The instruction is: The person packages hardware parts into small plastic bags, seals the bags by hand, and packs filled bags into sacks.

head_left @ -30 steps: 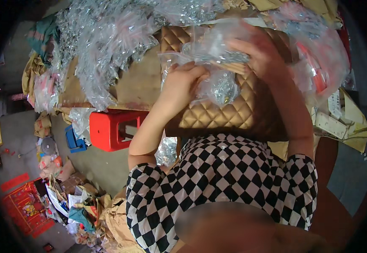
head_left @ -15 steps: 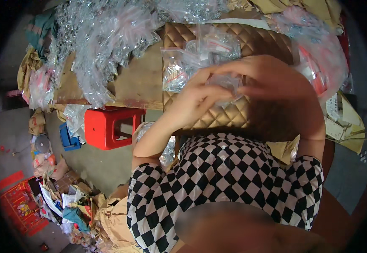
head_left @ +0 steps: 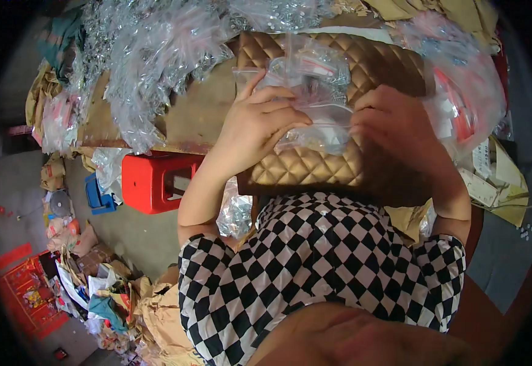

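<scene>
A small clear zip bag is stretched between my two hands above the quilted brown mat. My left hand pinches the bag's left upper edge between thumb and fingers, with the index finger lifted. At the opposite end, the curled fingers of my right hand close on the bag's right edge. What the bag holds, if anything, is too unclear to tell. Just beyond it, more clear bags with red seal lines and small parts inside lie on the mat.
A large heap of filled clear bags covers the table's left and back. A big plastic bag with red pieces lies at the right. Below the table's left edge stands a red stool, with a blue one beyond it.
My hands have moved apart, the left one to the left, pulling the small bag out flat between them. The bag was bunched and partly hidden by my fingers before.
</scene>
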Demonstrator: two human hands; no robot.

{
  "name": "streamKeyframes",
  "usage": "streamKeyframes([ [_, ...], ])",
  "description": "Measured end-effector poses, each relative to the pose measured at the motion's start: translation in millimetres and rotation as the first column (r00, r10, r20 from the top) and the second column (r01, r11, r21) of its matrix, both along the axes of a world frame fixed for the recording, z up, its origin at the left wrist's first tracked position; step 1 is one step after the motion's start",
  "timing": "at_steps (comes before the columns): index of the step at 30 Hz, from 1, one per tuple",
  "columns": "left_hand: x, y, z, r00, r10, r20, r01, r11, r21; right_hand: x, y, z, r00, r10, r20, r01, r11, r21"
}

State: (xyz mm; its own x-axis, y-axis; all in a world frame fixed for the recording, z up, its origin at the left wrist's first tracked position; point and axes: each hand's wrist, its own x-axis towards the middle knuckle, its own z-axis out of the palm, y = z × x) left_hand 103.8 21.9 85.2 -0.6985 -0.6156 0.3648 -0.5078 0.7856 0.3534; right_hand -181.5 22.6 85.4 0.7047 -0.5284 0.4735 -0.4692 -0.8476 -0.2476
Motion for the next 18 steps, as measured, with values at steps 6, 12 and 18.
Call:
streamKeyframes([
  [6,-8.7,2.4,-10.9,0.987,0.147,0.072,-0.150,0.988,0.045,7.5,4.6,-14.6,0.972,-0.169,0.166,0.071,0.877,0.475],
  [12,-57.9,-6.6,-17.1,0.929,0.190,-0.318,-0.174,0.982,0.078,11.3,2.2,-16.6,0.930,-0.287,0.231,0.091,0.785,0.612],
  [18,-65.0,-19.7,-30.1,0.979,0.079,-0.189,-0.041,0.979,0.198,6.1,3.2,-24.8,0.930,-0.308,0.202,0.157,0.827,0.539],
])
